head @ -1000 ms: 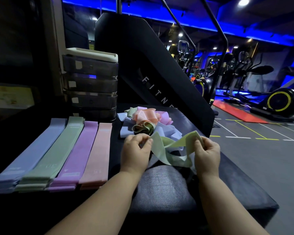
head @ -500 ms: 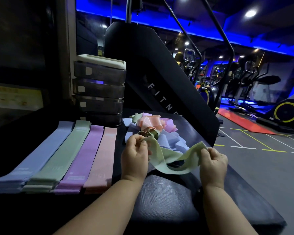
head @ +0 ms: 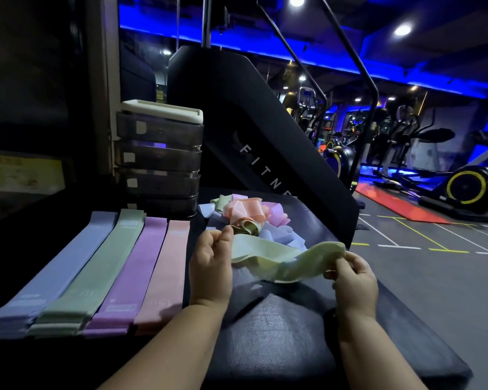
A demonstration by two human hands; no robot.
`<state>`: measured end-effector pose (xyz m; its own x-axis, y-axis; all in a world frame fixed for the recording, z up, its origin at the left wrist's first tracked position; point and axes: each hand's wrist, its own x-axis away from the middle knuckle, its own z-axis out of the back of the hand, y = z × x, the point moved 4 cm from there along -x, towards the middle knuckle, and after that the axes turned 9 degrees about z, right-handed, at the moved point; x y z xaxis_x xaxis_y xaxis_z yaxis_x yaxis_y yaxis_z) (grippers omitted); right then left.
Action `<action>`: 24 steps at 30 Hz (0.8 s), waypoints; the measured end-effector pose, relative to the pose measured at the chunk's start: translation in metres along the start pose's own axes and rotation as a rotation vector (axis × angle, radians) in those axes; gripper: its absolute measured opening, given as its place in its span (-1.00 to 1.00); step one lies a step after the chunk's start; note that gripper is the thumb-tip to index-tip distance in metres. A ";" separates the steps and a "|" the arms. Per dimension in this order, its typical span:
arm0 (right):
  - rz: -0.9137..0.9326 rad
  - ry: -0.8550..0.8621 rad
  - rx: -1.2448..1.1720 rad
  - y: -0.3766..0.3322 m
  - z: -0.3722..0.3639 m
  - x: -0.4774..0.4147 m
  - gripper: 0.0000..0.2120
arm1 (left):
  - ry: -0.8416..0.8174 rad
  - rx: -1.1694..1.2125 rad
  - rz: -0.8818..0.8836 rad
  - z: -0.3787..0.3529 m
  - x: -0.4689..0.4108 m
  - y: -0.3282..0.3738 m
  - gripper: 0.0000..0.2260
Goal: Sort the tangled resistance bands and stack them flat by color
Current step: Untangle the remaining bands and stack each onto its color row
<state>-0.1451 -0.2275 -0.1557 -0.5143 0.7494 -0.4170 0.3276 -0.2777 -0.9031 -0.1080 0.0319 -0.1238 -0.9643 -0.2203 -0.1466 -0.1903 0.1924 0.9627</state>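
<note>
A: Head view, item one: any legible writing?

B: White capitals "FITN" run down the slanted black machine panel [head: 265, 142] at frame centre; the rest of the word is cut off by the bench. Small pale labels sit on the fronts of the stacked grey trays [head: 159, 159] at upper left of centre, too small to read. Woven tags on the stacked bands are blurred.

A: Item two: the sorted stock.

B: Four flat stacks at lower left, side by side and touching, long axes running from the lower left edge up toward frame centre: blue stack [head: 54, 274], green stack [head: 96, 271], purple stack [head: 135, 274], pink stack [head: 165, 274]. All lie on the dark bench top [head: 279, 333].

A: Item three: unsorted stock.

B: A tangled pile [head: 248, 218] of pink, lilac, blue and olive bands, just above frame centre, beyond the hands.

A: Item four: the piece in hand.

B: One pale green band [head: 282, 260], centre frame, long axis roughly left to right, twisted and sagging in the middle, just above the bench top. The left hand [head: 210, 266] pinches its left end between thumb and fingers; the right hand [head: 352, 280] pinches its right end, which sits slightly lower in frame.

A: Background?

B: Exercise bikes [head: 468, 187] and a red mat [head: 397, 204] at right.
</note>
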 end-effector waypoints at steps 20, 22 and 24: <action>-0.073 -0.158 -0.154 -0.018 -0.008 0.014 -0.82 | -0.316 -0.594 0.012 0.071 -0.023 0.045 -0.81; -0.057 -0.175 -0.151 -0.017 -0.010 0.014 -0.72 | -0.333 -0.540 0.043 0.074 -0.021 0.045 -0.86; -0.050 -0.203 -0.154 -0.017 -0.011 0.014 -0.71 | -0.345 -0.512 0.063 0.078 -0.020 0.045 -0.88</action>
<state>-0.1491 -0.2056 -0.1449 -0.6763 0.6193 -0.3989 0.4072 -0.1370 -0.9030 -0.1114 0.1195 -0.0949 -0.9910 0.1147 -0.0686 -0.1010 -0.3071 0.9463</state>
